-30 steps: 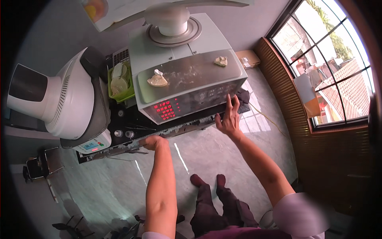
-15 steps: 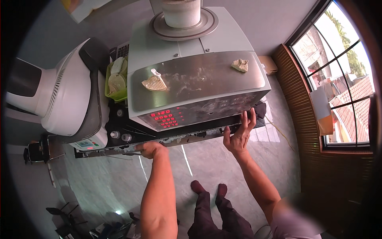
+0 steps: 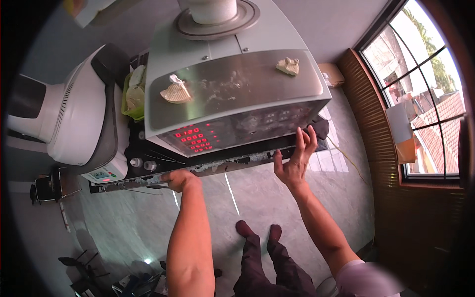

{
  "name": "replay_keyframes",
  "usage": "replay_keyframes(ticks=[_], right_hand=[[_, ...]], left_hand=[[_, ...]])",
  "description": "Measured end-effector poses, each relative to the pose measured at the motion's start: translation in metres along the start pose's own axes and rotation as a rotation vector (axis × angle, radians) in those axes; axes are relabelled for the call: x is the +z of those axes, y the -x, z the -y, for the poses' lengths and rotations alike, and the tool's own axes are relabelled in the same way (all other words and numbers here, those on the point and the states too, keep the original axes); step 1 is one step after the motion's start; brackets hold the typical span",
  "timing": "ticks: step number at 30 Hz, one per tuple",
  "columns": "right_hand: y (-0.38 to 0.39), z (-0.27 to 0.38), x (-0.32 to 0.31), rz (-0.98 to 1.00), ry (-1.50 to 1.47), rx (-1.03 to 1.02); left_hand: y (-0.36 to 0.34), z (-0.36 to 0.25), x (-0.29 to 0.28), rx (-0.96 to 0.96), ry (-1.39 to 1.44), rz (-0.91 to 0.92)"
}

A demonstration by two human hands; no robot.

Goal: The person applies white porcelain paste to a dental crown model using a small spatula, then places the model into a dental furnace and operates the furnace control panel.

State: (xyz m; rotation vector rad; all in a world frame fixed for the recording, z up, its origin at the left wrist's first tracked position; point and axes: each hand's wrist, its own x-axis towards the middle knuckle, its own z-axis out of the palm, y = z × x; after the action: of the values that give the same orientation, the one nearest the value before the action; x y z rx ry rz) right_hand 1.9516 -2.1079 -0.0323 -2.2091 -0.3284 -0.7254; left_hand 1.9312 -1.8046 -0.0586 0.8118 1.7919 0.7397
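Observation:
A boxy grey furnace-like machine [image 3: 237, 94] with red digits on its dark front panel [image 3: 247, 131] stands on a black-topped table [image 3: 227, 166] with a chipped front edge. My left hand [image 3: 184, 180] is at that edge, left of centre, fingers curled and partly hidden; a thin dark shape shows beside it, too unclear to name. My right hand [image 3: 296, 161] is at the machine's lower right corner, thumb and fingers apart, fingertips up by the panel's bottom. Two cream, honeycomb-patterned pieces, a left one [image 3: 175, 92] and a right one [image 3: 288, 66], lie on the machine's metal top.
On the left stands a white rounded machine [image 3: 81, 114] with a small screen. Between the machines is a green basket [image 3: 133, 109] of pale pieces, with two small whitish knobs [image 3: 142, 164] in front. A dark cloth-like bundle [image 3: 320, 129] and yellow cable [image 3: 349, 158] lie at right, near a window.
The view has shifted, so the grey machine appears further left and higher. My left hand is slightly further left along the edge; my right hand stays by the machine's corner, fingers still spread.

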Motion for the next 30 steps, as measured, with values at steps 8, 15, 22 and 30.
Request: replay_keyframes(ticks=[8,15,22,30], right_hand=[[-0.006,0.001,0.002,0.064,0.039,-0.03],[-0.004,0.004,0.005,0.064,0.007,0.031],[-0.002,0.009,0.013,0.026,0.139,0.057],[-0.003,0.006,0.02,-0.018,0.126,0.128]], left_hand=[[0.014,-0.013,-0.002,-0.023,-0.018,0.021],[0.02,-0.013,-0.006,-0.03,0.006,0.049],[0.016,-0.006,-0.007,0.024,0.067,0.073],[0.032,-0.009,-0.007,0.051,0.088,0.117]])
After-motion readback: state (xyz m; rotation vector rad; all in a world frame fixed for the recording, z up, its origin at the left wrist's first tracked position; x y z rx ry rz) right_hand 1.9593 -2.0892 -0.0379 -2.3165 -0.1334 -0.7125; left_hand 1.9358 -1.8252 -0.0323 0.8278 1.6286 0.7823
